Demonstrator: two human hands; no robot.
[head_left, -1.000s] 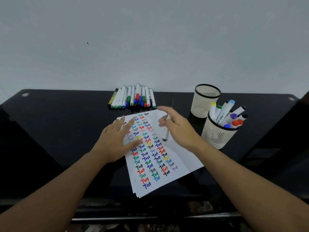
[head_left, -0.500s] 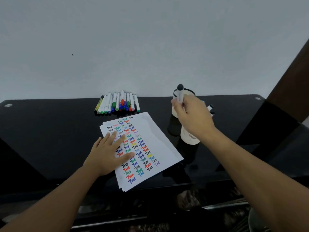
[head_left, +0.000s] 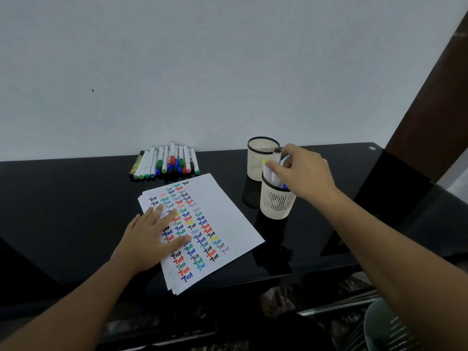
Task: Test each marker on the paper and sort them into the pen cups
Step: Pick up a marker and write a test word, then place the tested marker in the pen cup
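Note:
My left hand [head_left: 152,236] lies flat with spread fingers on the white paper [head_left: 228,219], which is covered in coloured "Test" marks. My right hand [head_left: 301,173] pinches a white marker with a black cap [head_left: 277,158] upright over the near mesh pen cup [head_left: 276,203]; its lower end sits among the markers standing in that cup. The far pen cup [head_left: 259,158] stands just behind, and nothing shows inside it. A row of several capped markers [head_left: 166,160] lies at the back of the table, beyond the paper.
The black glossy table [head_left: 63,211] meets a pale wall at the back. A dark wooden post [head_left: 430,110] rises at the right. A round mesh object [head_left: 390,328] sits low at the bottom right, below the table edge.
My right hand carried the black-capped marker from above the paper over to the near cup and lowered it into it. My left hand stayed on the paper.

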